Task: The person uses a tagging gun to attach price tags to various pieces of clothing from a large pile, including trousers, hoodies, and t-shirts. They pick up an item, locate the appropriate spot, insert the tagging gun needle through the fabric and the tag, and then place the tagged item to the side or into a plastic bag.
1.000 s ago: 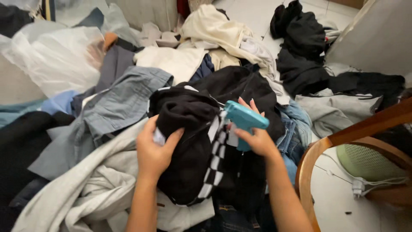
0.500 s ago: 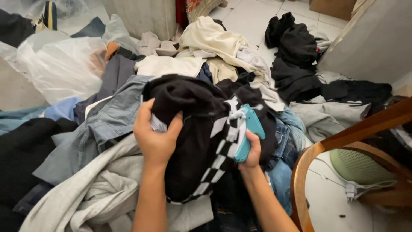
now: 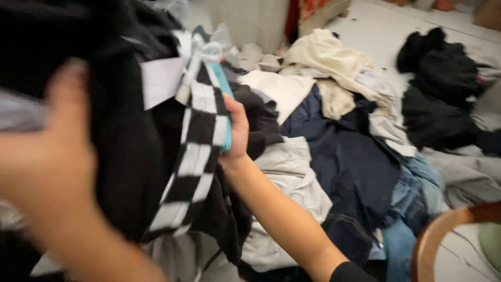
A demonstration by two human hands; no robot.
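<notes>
Two hands hold one black garment (image 3: 125, 141) up close to the camera, well above the floor (image 3: 386, 36). Its trim is a black-and-white checkered band (image 3: 195, 151) running down the front, with a pale tag (image 3: 162, 81) hanging near the top. The left hand (image 3: 49, 156), large and blurred at the left edge of the view, is clenched on the dark cloth. The right hand (image 3: 236, 130) is closed around a turquoise tagging gun (image 3: 223, 104) and presses it against the garment just beside the checkered band; only a strip of the tool shows behind the cloth. Below and to the right, clothes cover the floor: a navy garment (image 3: 344, 156), a light grey jacket (image 3: 287, 177), cream pieces (image 3: 329, 55), jeans (image 3: 417, 198) and a black heap (image 3: 438, 89) toward the far right. A curved wooden chair back (image 3: 443, 230) shows at the lower right corner.
</notes>
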